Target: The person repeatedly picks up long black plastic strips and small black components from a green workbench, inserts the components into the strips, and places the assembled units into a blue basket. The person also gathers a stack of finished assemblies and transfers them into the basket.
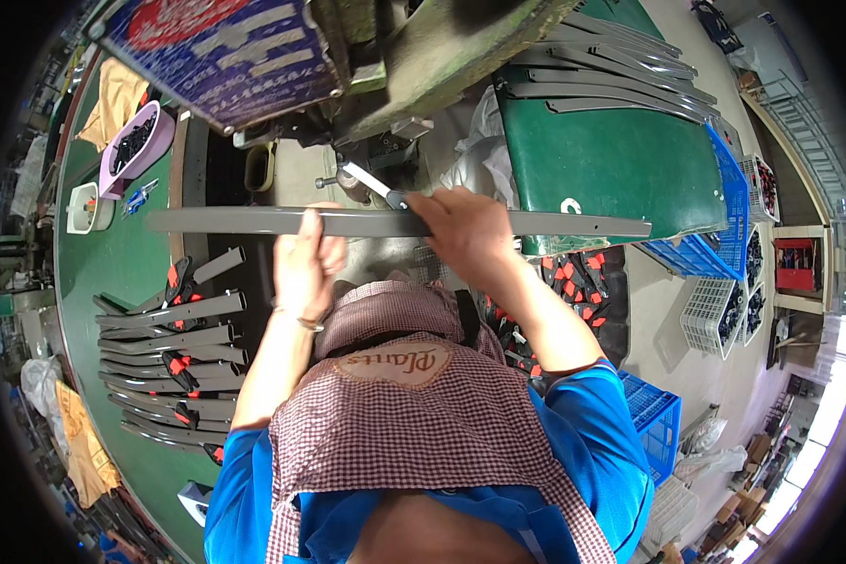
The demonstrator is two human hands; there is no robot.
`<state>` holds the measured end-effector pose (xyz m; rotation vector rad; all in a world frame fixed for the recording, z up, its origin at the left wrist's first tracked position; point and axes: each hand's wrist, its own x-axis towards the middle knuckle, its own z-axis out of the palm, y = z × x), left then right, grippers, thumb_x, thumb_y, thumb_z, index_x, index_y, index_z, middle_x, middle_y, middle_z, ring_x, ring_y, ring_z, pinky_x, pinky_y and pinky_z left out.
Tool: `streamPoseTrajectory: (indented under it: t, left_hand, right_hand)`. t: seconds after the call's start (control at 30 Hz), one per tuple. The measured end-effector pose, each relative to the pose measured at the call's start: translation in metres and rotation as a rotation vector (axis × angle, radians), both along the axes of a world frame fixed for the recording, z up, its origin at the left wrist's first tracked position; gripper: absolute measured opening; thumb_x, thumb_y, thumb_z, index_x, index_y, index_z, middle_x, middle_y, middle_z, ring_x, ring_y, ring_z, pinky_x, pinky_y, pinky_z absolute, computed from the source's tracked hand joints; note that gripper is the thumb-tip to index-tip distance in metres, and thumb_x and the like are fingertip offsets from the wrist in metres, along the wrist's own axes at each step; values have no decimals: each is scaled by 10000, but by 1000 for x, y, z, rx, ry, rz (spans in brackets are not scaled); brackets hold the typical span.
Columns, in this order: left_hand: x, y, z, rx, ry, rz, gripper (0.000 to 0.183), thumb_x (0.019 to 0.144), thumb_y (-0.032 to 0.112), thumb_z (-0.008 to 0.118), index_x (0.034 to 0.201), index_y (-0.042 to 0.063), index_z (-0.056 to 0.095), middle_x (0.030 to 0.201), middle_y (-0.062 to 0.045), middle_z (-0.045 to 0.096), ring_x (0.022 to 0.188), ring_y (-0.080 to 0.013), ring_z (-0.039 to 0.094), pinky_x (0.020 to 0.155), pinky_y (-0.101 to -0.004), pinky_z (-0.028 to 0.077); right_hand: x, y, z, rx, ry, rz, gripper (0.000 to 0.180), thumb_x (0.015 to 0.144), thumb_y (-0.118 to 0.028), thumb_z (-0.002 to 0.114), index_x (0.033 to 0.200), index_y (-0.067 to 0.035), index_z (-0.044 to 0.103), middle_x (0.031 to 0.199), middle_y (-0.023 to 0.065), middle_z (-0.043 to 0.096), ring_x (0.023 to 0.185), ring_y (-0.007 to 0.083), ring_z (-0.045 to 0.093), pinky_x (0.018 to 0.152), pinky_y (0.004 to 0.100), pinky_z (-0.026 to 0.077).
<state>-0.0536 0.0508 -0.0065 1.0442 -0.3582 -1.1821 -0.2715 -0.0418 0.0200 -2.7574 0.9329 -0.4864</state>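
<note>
A long grey metal tube [374, 223] lies crosswise in front of me, below the green machine [451, 70]. My left hand [307, 264] grips the tube left of its middle, the thumb pressed along its face. My right hand [469, 225] holds it right of the middle, fingers bent over the top. Beside those fingers is a small black part [396, 199], at the lower end of a white bar [366, 178] that slants down from the machine; whether that part touches the tube is hidden. A small hole shows near the tube's right end.
Grey tubes with black and red fittings [183, 363] are stacked on the left green table [137, 465]. More tubes [613, 77] lie on the right green table [606, 162]. A purple bin [141, 144], a blue crate [648, 423] and a container of black-red parts [606, 303] stand around.
</note>
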Motion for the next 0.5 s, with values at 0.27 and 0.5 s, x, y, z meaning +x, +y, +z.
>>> streamPoseTrajectory:
  t: [0.27, 0.5]
  left_hand:
    - [86, -25, 4, -98, 45, 277, 318, 1003, 331, 463, 986, 27, 556, 562, 60, 293, 445, -52, 254, 393, -205, 213]
    - [77, -48, -1, -157, 65, 74, 293, 993, 278, 505, 761, 128, 406, 580, 47, 307, 449, -56, 246, 403, -220, 187]
  right_hand:
    - [-49, -5, 3, -77, -185, -228, 392, 637, -220, 790, 979, -93, 648, 752, 40, 567, 713, 231, 593, 647, 334, 455]
    - [-28, -24, -2, -153, -217, -173, 500, 609, -197, 798, 1073, -91, 646, 775, 61, 566, 733, 245, 568, 660, 353, 443]
